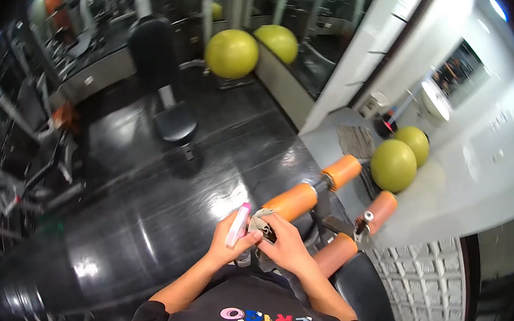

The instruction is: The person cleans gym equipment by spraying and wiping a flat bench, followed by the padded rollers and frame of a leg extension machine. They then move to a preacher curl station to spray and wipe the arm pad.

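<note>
Close in front of my body, my left hand (224, 241) is closed around a slim pink-and-white object (238, 225), which looks like the top of a spray bottle. Its lower part is mostly hidden by my fingers. Right beside it, my right hand (290, 247) grips a crumpled grey cloth (258, 221). The cloth bunches up between the two hands, and the thumbs nearly meet there. Just beyond my right hand is an orange foam roller (292, 202) on a gym machine.
More foam rollers (341, 172) and a black padded seat (368, 295) belong to the machine at my right. A black bench (175, 122) stands ahead on the dark floor (221, 151). Green exercise balls (232, 54) rest by the mirror and a mat (355, 142) lies right. Gym equipment lines the left.
</note>
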A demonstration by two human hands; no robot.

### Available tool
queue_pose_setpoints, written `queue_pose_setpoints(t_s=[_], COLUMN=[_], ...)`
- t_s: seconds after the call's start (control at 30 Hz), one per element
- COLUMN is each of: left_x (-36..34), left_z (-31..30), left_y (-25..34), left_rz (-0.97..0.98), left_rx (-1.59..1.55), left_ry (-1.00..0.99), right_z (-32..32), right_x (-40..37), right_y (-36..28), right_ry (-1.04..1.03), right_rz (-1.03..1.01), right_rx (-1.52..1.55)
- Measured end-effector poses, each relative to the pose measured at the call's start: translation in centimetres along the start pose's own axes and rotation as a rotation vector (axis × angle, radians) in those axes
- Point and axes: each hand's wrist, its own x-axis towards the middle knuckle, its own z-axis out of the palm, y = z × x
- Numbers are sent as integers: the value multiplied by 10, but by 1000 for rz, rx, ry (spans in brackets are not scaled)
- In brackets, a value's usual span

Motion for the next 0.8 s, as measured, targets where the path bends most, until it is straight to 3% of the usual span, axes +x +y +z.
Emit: queue_pose_setpoints(t_s=[0.1, 0.17, 0.23, 0.37, 0.6, 0.7, 0.8], left_x=[-13, -24, -35, -57, -62, -49, -30], left_z=[-50, -79, -101, -151, -210, -227, -245], left_y=[-7, -4, -9, -12, 16, 19, 14], left_rz=[-71, -117, -92, -170, -257, -209, -158], left_rx=[33, 44, 15, -160, 149, 162, 82], left_ry=[122, 170, 277, 498, 561, 608, 615], right_z=[30, 61, 78, 105, 136, 160, 167], right_x=[31, 46, 62, 103, 189, 220, 256], right_y=[-2, 9, 9, 18, 30, 50, 55], right_ry=[-255, -309, -394, -253, -390, -495, -652], right_rz=[-16, -33, 115, 218, 160, 215, 455], right_rx=[119, 278, 320, 545, 586, 632, 762])
